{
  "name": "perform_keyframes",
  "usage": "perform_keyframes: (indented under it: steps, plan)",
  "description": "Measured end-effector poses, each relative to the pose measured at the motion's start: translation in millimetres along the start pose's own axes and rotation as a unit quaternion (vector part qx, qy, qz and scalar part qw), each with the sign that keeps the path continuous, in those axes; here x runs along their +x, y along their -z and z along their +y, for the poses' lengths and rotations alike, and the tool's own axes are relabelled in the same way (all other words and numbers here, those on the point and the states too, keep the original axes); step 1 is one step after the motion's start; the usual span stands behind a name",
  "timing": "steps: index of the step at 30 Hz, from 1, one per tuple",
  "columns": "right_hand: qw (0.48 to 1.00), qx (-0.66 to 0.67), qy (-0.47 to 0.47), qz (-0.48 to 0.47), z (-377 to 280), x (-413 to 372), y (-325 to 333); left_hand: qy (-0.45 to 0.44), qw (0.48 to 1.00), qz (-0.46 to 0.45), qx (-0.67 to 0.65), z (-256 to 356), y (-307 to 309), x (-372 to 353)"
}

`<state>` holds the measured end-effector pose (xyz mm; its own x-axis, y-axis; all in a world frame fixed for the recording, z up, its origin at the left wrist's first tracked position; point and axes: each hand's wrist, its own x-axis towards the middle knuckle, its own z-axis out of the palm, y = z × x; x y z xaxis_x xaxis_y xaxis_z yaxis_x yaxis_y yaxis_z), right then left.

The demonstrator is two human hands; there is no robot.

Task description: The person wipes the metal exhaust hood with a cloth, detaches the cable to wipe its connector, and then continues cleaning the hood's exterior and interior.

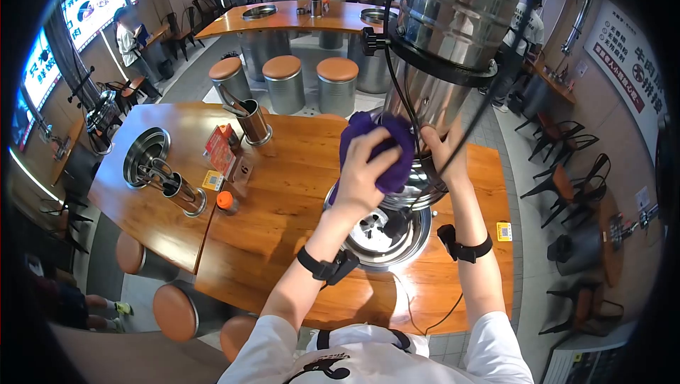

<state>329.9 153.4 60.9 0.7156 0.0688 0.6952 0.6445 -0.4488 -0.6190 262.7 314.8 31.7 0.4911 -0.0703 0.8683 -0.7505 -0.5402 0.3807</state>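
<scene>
My left hand (365, 172) presses a bunched purple cloth (358, 133) against the left side of a shiny metal exhaust pipe (425, 94), its fingers curled over the cloth. My right hand (446, 156) grips the pipe's lower end from the right; some of its fingers are hidden behind the metal. At the bottom the pipe flares into a round hood (418, 193). Below it, a round grill (372, 232) with a metal rim is set into the wooden table (283, 228). A black ring clamp (443, 65) surrounds the pipe higher up, with black cables hanging beside it.
To the left stand two metal utensil holders (253, 123) (185, 196), an orange-capped jar (227, 202), a red card sign (221, 150) and a second grill (146, 156). Round stools (337, 83) (177, 311) surround the table. Other people (129, 41) (524, 33) are farther back.
</scene>
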Motion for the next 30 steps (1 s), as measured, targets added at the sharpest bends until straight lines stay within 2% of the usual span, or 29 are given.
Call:
perform_keyframes:
  steps: [2, 4, 6, 8, 13, 14, 16, 19, 22, 24, 30]
  plan:
    - [0.999, 0.023, -0.036, -0.010, -2, -1, 3, 0.021, 0.998, -0.048, 0.047, 11, 1, -8]
    - [0.996, 0.045, -0.071, -0.022, -13, -2, 4, 0.034, 0.999, -0.026, 0.030, 14, -1, -4]
    - [0.991, 0.072, -0.101, -0.040, -18, -2, 4, 0.035, 0.998, 0.038, 0.042, 13, -2, 3]
    - [0.994, 0.061, -0.090, -0.030, -17, -2, 2, 0.020, 0.996, 0.040, 0.072, 7, 1, 11]
    - [0.979, 0.083, -0.170, -0.074, -31, -1, 8, 0.010, 0.998, 0.040, 0.043, 3, 3, 10]
    - [0.979, 0.083, -0.169, -0.074, -28, 0, 6, 0.018, 0.998, 0.027, 0.044, 2, 2, 4]
    - [0.996, 0.059, -0.071, -0.018, -16, -1, 1, 0.019, 0.998, -0.012, 0.060, 3, 0, -6]
    - [0.995, 0.074, -0.067, -0.028, -11, -2, 2, 0.032, 0.997, -0.016, 0.062, 5, -1, -7]
    - [0.992, 0.047, -0.106, -0.040, -11, -4, 3, 0.039, 0.997, 0.035, 0.063, 5, -4, 3]
    - [0.995, 0.061, -0.083, -0.015, -12, -4, 0, 0.016, 0.995, 0.055, 0.079, 7, -2, 9]
    - [0.996, 0.055, -0.068, -0.010, -7, -5, 0, -0.011, 0.993, 0.030, 0.116, 3, -5, -1]
